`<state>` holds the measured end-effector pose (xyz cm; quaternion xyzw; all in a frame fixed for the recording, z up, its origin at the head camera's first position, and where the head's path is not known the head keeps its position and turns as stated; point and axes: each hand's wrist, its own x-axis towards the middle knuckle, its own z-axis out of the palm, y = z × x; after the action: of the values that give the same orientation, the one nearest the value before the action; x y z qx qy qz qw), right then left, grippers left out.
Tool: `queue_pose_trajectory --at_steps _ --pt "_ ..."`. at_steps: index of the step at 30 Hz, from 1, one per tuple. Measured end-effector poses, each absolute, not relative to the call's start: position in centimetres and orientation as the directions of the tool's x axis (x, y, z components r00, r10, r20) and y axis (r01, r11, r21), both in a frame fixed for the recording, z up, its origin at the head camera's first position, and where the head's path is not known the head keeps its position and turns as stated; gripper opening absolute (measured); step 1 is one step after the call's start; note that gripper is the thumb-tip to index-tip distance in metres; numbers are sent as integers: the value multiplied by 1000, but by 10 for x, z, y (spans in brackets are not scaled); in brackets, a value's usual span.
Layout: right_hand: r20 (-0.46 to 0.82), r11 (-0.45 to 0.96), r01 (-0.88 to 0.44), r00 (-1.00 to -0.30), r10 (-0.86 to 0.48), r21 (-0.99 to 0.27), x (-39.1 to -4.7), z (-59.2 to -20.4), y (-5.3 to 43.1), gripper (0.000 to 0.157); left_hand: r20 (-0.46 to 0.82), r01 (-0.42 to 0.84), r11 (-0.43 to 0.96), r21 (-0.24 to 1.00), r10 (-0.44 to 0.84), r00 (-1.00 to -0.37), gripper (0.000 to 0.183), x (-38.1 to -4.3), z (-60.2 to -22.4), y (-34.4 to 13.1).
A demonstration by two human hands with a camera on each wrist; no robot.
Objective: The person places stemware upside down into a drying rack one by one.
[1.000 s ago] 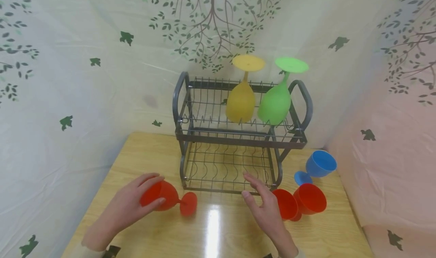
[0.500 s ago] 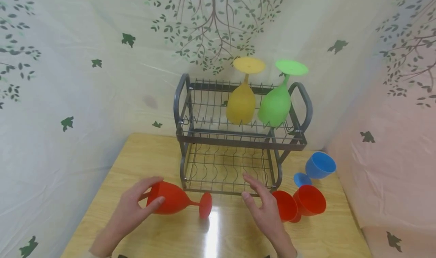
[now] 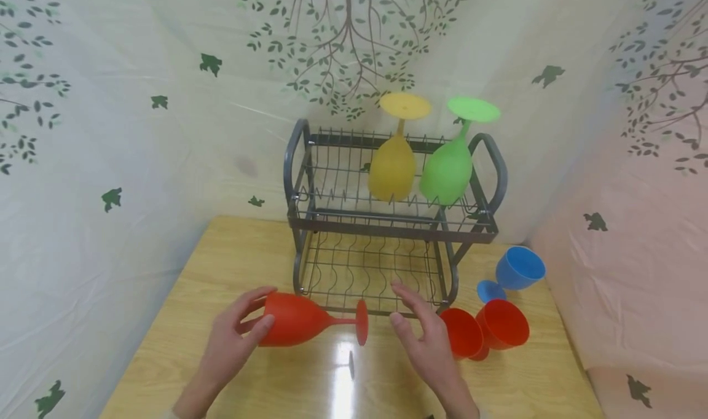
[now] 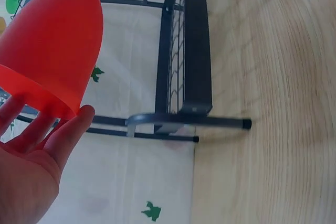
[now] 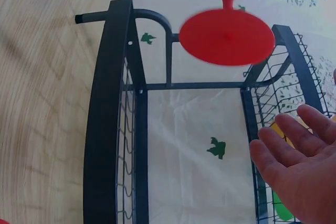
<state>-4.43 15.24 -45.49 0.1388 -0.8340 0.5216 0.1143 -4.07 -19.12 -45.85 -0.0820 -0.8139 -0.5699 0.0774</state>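
My left hand (image 3: 235,339) grips a red plastic goblet (image 3: 295,321) by its rim, thumb and fingers on either side. The goblet lies sideways in the air above the table, its foot pointing right; the left wrist view shows the red bowl (image 4: 58,40) pinched at its rim. My right hand (image 3: 426,339) holds nothing; its fingers are extended and apart from the goblet's foot. In the right wrist view the red foot (image 5: 226,38) hangs a short way from the right hand (image 5: 299,161).
A dark two-tier dish rack (image 3: 387,225) stands at the back. Upside down on its top tier are a yellow goblet (image 3: 393,167) and a green goblet (image 3: 447,170). To the right stand two red goblets (image 3: 503,325) and a blue goblet (image 3: 520,268).
My left hand has lifted the red goblet off the table and moved it right, bringing its foot closer to the right hand. The right hand has barely moved.
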Motion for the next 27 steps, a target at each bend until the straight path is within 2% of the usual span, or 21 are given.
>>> queue_pose_trajectory --at_steps 8,16,27 --pt "374 385 -387 -921 -110 -838 -44 -453 147 55 160 154 163 974 -26 -987 38 -39 -457 -172" --pt "317 327 -333 -943 -101 -884 -44 -457 146 61 174 163 111 980 -104 -979 36 -39 -457 -157" --pt "282 157 -294 -955 -95 -943 -46 -467 145 63 212 201 84 976 -154 -965 39 -43 -462 -143"
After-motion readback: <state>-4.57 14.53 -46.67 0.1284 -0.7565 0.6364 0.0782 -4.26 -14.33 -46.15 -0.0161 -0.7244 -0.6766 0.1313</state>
